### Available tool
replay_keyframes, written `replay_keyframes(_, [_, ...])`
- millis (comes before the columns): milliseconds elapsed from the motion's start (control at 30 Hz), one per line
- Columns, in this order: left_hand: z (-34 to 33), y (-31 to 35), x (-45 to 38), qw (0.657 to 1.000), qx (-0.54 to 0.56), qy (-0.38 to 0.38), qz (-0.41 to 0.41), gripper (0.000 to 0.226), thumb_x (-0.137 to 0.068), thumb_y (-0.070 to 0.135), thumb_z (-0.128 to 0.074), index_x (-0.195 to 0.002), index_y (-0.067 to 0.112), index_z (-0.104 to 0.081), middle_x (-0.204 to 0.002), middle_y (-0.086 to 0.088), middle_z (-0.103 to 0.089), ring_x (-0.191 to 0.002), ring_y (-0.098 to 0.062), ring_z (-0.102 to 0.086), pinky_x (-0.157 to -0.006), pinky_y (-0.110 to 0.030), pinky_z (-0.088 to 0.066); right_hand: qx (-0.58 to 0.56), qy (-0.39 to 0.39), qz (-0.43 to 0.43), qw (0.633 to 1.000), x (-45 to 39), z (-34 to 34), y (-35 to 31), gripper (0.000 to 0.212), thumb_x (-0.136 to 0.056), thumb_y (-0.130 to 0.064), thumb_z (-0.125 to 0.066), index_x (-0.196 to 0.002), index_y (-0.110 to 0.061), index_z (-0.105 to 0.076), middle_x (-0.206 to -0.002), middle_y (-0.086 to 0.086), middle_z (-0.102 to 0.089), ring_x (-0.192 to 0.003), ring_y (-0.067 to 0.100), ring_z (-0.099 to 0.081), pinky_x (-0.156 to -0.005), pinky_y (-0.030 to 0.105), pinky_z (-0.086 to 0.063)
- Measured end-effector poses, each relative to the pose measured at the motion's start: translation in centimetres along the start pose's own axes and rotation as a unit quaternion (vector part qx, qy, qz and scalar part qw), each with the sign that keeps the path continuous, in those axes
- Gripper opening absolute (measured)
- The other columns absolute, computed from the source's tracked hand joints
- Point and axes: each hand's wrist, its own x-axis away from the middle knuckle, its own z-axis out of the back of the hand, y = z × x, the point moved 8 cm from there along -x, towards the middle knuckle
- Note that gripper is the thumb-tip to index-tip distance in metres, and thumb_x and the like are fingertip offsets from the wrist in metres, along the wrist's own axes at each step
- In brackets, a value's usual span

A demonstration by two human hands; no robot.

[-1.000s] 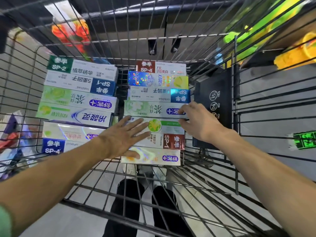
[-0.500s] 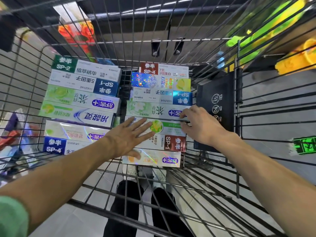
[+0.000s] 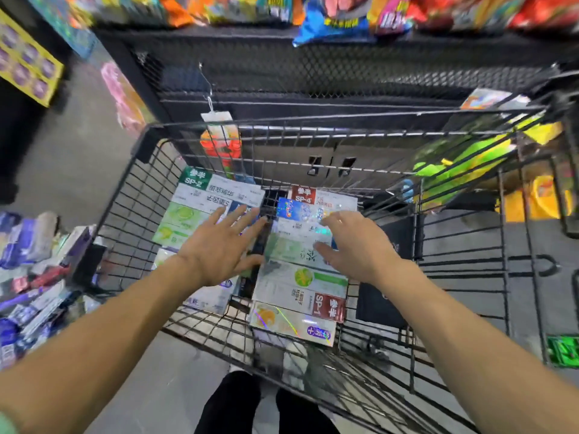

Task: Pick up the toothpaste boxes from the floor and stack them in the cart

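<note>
Both hands, the left hand and right hand, are hovering spread and empty over boxes lying crosswise in the cart; remaining boxes on the floor are lying nearer the left.

left hand hides left toothpaste boxes

- Two rows of toothpaste boxes are covering the cart's floor from far wall to near edge.
- A narrow gap is running between them.
- Wire walls are enclosing every side; the top is standing open.
</note>
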Motion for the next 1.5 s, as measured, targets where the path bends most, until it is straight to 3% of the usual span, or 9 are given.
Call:
replay_keyframes(133, [6.5, -5.1, 6.7, 0.991, 0.056, 0.058, 0.107, 0.088, -0.094, 0.074, -0.006, -0.163, 0.018, -0.007, -0.169, -0.005, -0.014, -0.156, -0.024, -0.012, -0.126, -0.048, -0.011, 0.042, 0.038, 0.051, 0.997, -0.4, 8.0, -5.3, 0.058, -0.099, -0.058, -0.046, -0.138, -0.015, -0.052, -0.137, 0.008, -0.054, -0.129, 0.03, -0.046, -0.106, 0.042, -0.041])
replay_keyframes(300, [10.6, -11.6, 19.3, 0.962, 0.101, 0.107, 0.23, 0.107, -0.086, 0.077, 0.014, -0.156, 0.013, -0.037, -0.156, -0.01, -0.045, -0.145, -0.028, -0.04, -0.119, -0.05, -0.029, 0.124, 0.076, 0.144, 0.979, 0.2, 16.1, -15.0, 0.063, -0.098, -0.06, -0.046, -0.136, -0.011, -0.052, -0.135, 0.011, -0.055, -0.126, 0.031, -0.049, -0.105, 0.042, -0.042])
replay_keyframes(367, [11.0, -14.3, 24.6, 0.945, 0.115, 0.119, 0.281, 0.111, -0.085, 0.077, 0.017, -0.153, 0.012, -0.042, -0.152, -0.011, -0.049, -0.143, -0.029, -0.044, -0.117, -0.049, -0.032, 0.148, 0.085, 0.178, 0.969, -0.1, 18.4, -19.7, 0.063, -0.098, -0.062, -0.043, -0.135, -0.012, -0.051, -0.131, 0.011, -0.056, -0.123, 0.031, -0.051, -0.103, 0.041, -0.043])
replay_keyframes(533, [11.1, -19.7, 36.8, 0.893, 0.114, 0.16, 0.406, 0.088, -0.093, 0.073, -0.015, -0.154, 0.015, -0.039, -0.154, -0.008, -0.047, -0.143, -0.025, -0.043, -0.114, -0.046, -0.033, 0.16, 0.117, 0.275, 0.941, 0.0, 21.6, -33.8, 0.069, -0.097, -0.061, -0.046, -0.142, -0.009, -0.049, -0.142, 0.014, -0.051, -0.131, 0.031, -0.047, -0.107, 0.04, -0.042])
replay_keyframes(633, [8.8, -22.3, 44.2, 0.864, 0.116, 0.157, 0.465, 0.079, -0.097, 0.07, -0.03, -0.157, 0.018, -0.033, -0.159, -0.006, -0.04, -0.146, -0.023, -0.037, -0.117, -0.045, -0.029, 0.178, 0.124, 0.33, 0.919, 0.8, 21.4, -43.3, 0.065, -0.096, -0.063, -0.044, -0.137, -0.013, -0.052, -0.136, 0.012, -0.054, -0.127, 0.031, -0.049, -0.105, 0.039, -0.04])
replay_keyframes(800, [3.5, -27.3, 57.8, 0.842, 0.08, 0.082, 0.527, 0.08, -0.097, 0.071, -0.019, -0.161, 0.022, -0.019, -0.166, -0.003, -0.026, -0.151, -0.021, -0.026, -0.121, -0.045, -0.017, 0.17, 0.122, 0.399, 0.893, 2.6, 20.1, -58.2, 0.069, -0.098, -0.063, -0.043, -0.148, -0.015, -0.043, -0.15, 0.012, -0.044, -0.139, 0.029, -0.04, -0.114, 0.039, -0.033])
replay_keyframes(1000, [-2.7, -30.5, 70.8, 0.809, 0.087, 0.034, 0.58, 0.083, -0.096, 0.073, -0.013, -0.161, 0.021, -0.015, -0.167, 0.0, -0.024, -0.153, -0.02, -0.022, -0.121, -0.047, -0.018, 0.162, 0.107, 0.455, 0.869, 4.0, 16.3, -72.1, 0.071, -0.098, -0.062, -0.045, -0.15, -0.015, -0.041, -0.156, 0.01, -0.039, -0.145, 0.026, -0.034, -0.118, 0.036, -0.028])
replay_keyframes(1300, [-11.9, -32.6, 79.0, 0.755, 0.166, 0.006, 0.634, 0.085, -0.095, 0.073, -0.008, -0.16, 0.021, -0.019, -0.166, -0.002, -0.024, -0.152, -0.024, -0.024, -0.121, -0.052, -0.019, 0.208, 0.054, 0.501, 0.838, 2.6, 9.8, -83.5, 0.072, -0.097, -0.06, -0.047, -0.152, -0.014, -0.038, -0.16, 0.011, -0.033, -0.147, 0.026, -0.03, -0.12, 0.036, -0.025])
replay_keyframes(1500, [-15.8, -35.9, 78.1, 0.728, 0.2, 0.019, 0.655, 0.104, -0.08, 0.078, 0.017, -0.155, 0.02, -0.027, -0.159, -0.003, -0.038, -0.145, -0.023, -0.035, -0.115, -0.049, -0.027, 0.214, 0.02, 0.523, 0.825, -2.4, 6.2, -88.8, 0.072, -0.097, -0.062, -0.044, -0.152, -0.015, -0.037, -0.16, 0.012, -0.034, -0.147, 0.027, -0.032, -0.12, 0.039, -0.026])
